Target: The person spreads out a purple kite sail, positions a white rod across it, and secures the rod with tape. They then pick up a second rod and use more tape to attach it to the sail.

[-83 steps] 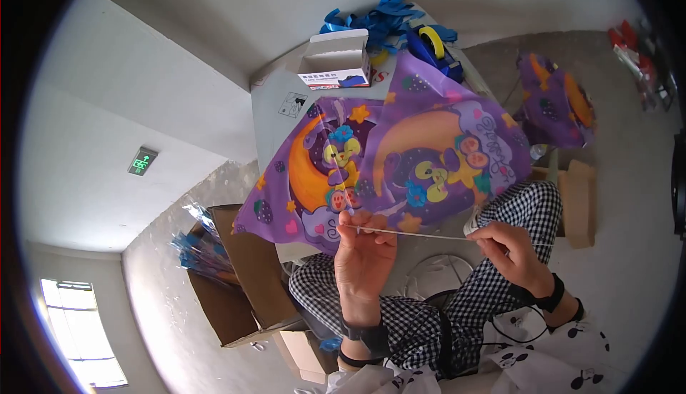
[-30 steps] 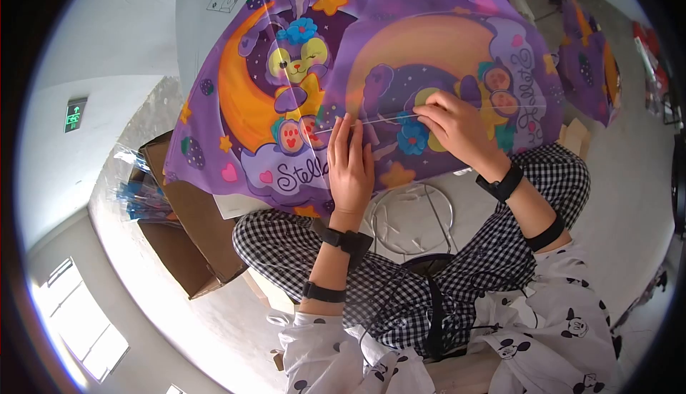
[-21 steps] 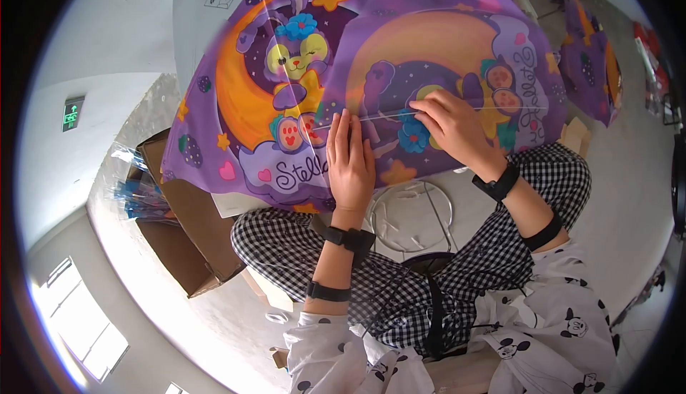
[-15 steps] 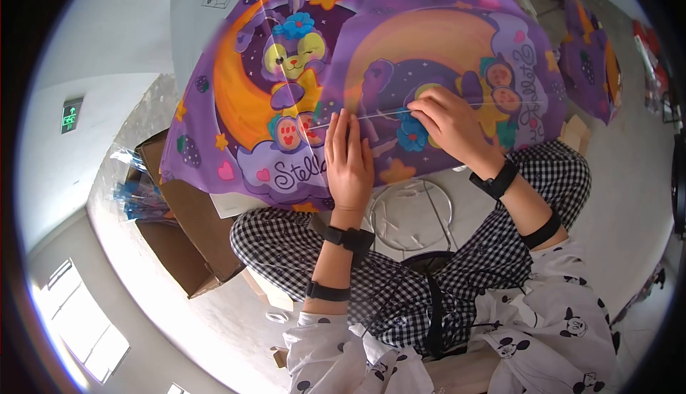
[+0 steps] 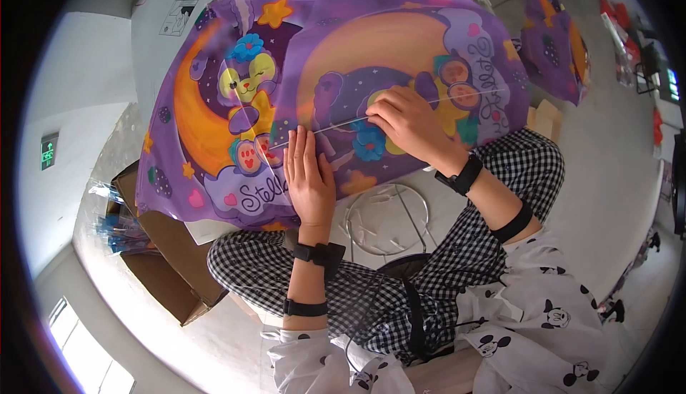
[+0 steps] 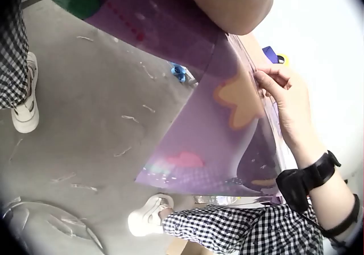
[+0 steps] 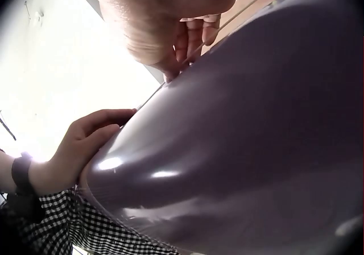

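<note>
Strip (image 5: pixel 336 128) in right hand (image 5: pixel 409 124); green sign (image 5: pixel 48 151) only in head view.

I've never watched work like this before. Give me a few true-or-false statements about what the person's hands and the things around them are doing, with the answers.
1. The left hand lies with straight fingers on a purple printed sheet. True.
2. The right hand grips a pair of scissors. False: it pinches a thin whitish strand that runs across the sheet.
3. The person's trousers are plain red. False: they are black-and-white check.
4. A black band is worn on the right wrist. True.
5. The wall sign glows red. False: it is lit green.
</note>
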A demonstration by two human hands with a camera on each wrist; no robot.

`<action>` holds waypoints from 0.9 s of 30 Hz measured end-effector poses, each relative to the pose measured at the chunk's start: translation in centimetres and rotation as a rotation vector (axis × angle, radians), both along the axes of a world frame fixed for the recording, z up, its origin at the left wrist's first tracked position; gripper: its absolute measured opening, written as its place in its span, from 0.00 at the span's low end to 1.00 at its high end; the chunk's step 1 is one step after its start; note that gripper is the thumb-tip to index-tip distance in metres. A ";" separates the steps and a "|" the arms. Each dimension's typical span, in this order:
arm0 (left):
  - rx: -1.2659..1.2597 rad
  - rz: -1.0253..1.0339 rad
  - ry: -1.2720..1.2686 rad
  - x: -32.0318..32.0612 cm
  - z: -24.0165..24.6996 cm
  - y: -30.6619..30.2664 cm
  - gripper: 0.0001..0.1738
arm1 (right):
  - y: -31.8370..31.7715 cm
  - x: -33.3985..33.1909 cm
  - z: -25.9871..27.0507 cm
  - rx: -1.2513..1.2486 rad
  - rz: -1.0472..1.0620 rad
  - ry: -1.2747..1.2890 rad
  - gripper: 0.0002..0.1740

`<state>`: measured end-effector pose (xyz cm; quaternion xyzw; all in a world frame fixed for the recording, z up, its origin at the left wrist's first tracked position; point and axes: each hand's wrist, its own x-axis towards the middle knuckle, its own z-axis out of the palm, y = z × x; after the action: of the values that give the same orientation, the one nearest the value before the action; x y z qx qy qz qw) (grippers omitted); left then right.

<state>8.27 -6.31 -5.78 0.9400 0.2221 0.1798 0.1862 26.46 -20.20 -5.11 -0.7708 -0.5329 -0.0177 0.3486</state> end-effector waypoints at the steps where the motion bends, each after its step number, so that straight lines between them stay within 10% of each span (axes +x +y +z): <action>1: 0.002 -0.001 0.004 0.0 0.0 0.0 0.22 | -0.1 0.2 -0.1 -0.007 0.017 -0.005 0.09; 27: 0.005 0.001 -0.009 0.1 -0.1 -0.1 0.21 | -2.6 2.3 0.2 -0.084 -0.050 0.093 0.05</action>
<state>8.36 -6.41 -5.85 0.9396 0.2211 0.1847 0.1848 28.79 -22.75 -4.91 -0.7979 -0.4968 0.0315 0.3399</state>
